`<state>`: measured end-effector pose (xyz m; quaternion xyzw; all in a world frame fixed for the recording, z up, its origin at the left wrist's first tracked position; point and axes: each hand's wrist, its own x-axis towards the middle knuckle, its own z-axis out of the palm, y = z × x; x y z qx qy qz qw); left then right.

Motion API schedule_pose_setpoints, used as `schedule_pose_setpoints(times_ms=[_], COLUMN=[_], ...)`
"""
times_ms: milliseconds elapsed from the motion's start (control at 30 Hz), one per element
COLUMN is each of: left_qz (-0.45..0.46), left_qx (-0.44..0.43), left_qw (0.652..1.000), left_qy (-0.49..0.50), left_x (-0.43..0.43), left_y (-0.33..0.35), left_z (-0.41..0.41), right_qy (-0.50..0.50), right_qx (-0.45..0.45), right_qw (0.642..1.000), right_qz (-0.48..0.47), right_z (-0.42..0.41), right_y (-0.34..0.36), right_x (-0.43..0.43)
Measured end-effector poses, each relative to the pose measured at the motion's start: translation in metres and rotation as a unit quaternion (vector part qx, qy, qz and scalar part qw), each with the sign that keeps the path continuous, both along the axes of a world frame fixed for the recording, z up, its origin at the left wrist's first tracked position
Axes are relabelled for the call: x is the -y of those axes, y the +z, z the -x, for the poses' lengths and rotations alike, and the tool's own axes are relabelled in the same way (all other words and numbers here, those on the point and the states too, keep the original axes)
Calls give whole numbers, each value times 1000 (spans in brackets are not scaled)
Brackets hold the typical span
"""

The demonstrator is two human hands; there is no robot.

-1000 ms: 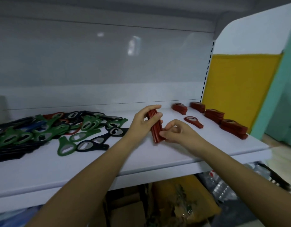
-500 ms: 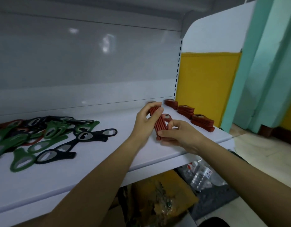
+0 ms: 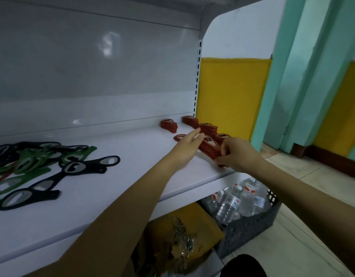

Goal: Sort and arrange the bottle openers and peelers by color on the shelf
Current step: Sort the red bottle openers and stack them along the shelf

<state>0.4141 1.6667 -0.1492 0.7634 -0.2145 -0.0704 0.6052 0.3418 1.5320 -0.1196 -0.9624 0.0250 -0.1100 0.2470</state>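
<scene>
Stack of red openers [image 3: 209,151] sits pinched in the right grip [image 3: 238,154], probably to join the matching piles [image 3: 208,127]. Left grip [image 3: 189,144], flat and released, steadies it.

Shelf [image 3: 132,156], as we find it:

- At the left end, a loose heap of openers [image 3: 42,156].
- Well apart at the right end, a row of three stacks [image 3: 208,127] runs forward from the back corner.
- A fourth stack [image 3: 168,124] stands left of the row, by the rear wall.
- One single opener [image 3: 179,137] lies before the fourth stack.
- Just right of it, a further stack [image 3: 209,149] lies between our left hand [image 3: 187,148] and our right hand [image 3: 238,154], which pinches its near end.

Below the shelf are a box [image 3: 192,226] and, to its right, a crate [image 3: 252,232] with bottles [image 3: 236,200] in it.
</scene>
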Motion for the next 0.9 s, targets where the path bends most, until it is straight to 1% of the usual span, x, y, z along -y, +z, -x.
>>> schedule_pose_setpoints(times_ms=[33,67,133,233,300,400,500,533,633,700,800,900], left_qz=[-9,1,23,-4,-35,-100,-192,-209,-203,-198,-200,-185], left_qx=[12,20,18,-6,-27,-20,36,46,42,56,89,77], left_qw=[999,996,992,995,997,995,980,976,976,977,975,978], left_qy=[46,87,123,100,71,15,-36,-47,-71,-65,-49,-52], left_x=[2,2,2,-2,-4,-8,-14,-15,-17,-18,-18,-19], left_y=[-3,-6,-10,-12,-10,-5,1,2,3,-2,-7,-8], left_z=[-2,-4,-8,-14,-16,-21,-25,-26,-26,-28,-32,-34], right_qy=[-2,-4,-18,-50,-59,-61,-42,-32,-8,-4,-5,-8], right_qx=[-2,-4,-3,-12,-14,15,59,69,71,66,64,70], right_qw=[999,998,995,989,988,992,996,996,997,995,995,994], right_qz=[34,60,97,139,140,106,58,35,-38,-71,-81,-86], right_z=[-1,-2,-8,-13,-14,-11,-2,1,11,13,10,8], right_y=[-1,-3,-7,-11,-14,-20,-29,-31,-37,-38,-39,-40], right_x=[-1,-2,-8,-16,-17,-16,-15,-14,-11,-9,-8,-6])
